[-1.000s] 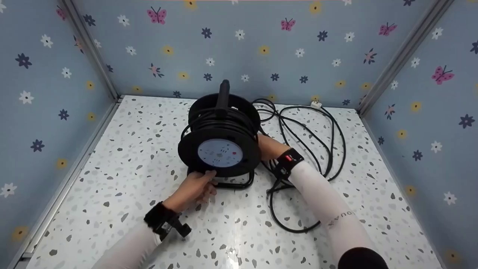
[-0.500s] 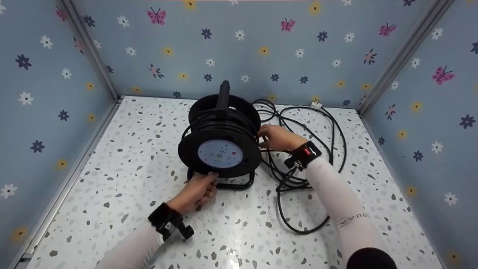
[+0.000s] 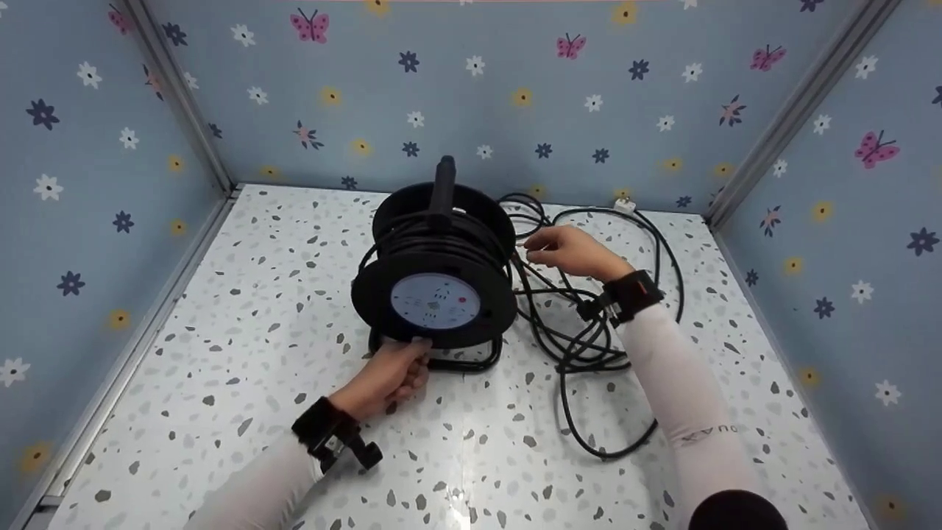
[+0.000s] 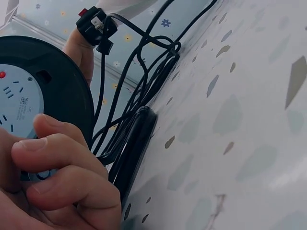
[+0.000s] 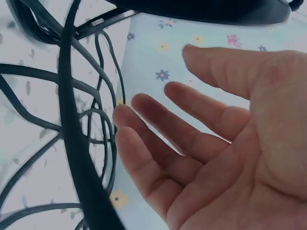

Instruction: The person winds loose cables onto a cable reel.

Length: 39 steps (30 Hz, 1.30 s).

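A black cable reel point(image 3: 434, 300) with a pale socket panel stands on the speckled surface, black cable point(image 3: 441, 244) wound round its drum. My left hand point(image 3: 386, 375) grips the reel low at the front left, by its tubular stand point(image 3: 471, 366); its curled fingers show close in the left wrist view point(image 4: 67, 167). To the right of the drum hovers my right hand point(image 3: 574, 252), above the loose cable loops point(image 3: 541, 335). The right wrist view shows that hand's fingers point(image 5: 153, 167) spread and gently bent, the palm bare, with a length of cable point(image 5: 76, 143) passing beside them.
Loose cable coils spread over the right half of the surface, and a white plug point(image 3: 624, 205) lies near the back wall point(image 3: 471, 96). The reel's carrying handle point(image 3: 443, 188) points up. Flower-patterned panels enclose the back and both sides.
My right hand has come out from behind the reel's right side, moving right and farther back. The front cable loop has shifted right. My left hand stays at the reel's lower front.
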Available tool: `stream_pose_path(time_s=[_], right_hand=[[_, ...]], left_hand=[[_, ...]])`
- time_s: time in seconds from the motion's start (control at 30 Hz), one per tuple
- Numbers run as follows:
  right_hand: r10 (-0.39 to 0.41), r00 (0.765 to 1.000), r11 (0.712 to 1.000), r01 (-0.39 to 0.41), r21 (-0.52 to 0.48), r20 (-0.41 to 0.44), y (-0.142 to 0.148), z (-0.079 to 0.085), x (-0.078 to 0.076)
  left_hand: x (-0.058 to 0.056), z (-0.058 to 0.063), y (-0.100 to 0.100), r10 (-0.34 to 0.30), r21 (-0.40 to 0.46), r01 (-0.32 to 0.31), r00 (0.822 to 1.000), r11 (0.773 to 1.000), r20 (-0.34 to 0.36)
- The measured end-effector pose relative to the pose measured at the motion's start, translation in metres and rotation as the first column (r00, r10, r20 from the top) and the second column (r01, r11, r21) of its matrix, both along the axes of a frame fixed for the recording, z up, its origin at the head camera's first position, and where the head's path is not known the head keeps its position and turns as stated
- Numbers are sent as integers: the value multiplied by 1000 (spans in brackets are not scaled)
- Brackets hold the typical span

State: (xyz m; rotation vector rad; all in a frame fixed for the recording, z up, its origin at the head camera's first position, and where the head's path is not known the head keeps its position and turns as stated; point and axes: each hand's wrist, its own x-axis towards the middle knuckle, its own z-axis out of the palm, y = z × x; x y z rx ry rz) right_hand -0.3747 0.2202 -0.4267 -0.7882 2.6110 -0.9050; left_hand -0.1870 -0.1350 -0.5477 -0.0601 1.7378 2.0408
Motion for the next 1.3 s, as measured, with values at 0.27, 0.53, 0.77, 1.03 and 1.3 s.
stream_pose_path(time_s=[0.27, 0.53, 0.77, 1.03, 1.3], right_hand=[[-45, 995, 998, 42, -42, -85, -10, -20, 37], [-128, 987, 976, 107, -191, -99, -24, -44, 82], [-164, 974, 868, 219, -446, 158, -24, -43, 107], [-23, 952, 695, 235, -680, 305, -19, -7, 116], [-230, 972, 910, 229, -345, 39, -4, -9, 66]], left_hand=[[1, 1, 0, -5, 5, 5, 1000, 1000, 5], [0, 1, -2, -8, -7, 7, 1000, 1000, -17], [2, 0, 1, -12, 3, 12, 1000, 1000, -5], [2, 1, 1, -12, 5, 12, 1000, 1000, -11], [3, 1, 0, -18, 6, 18, 1000, 1000, -11]])
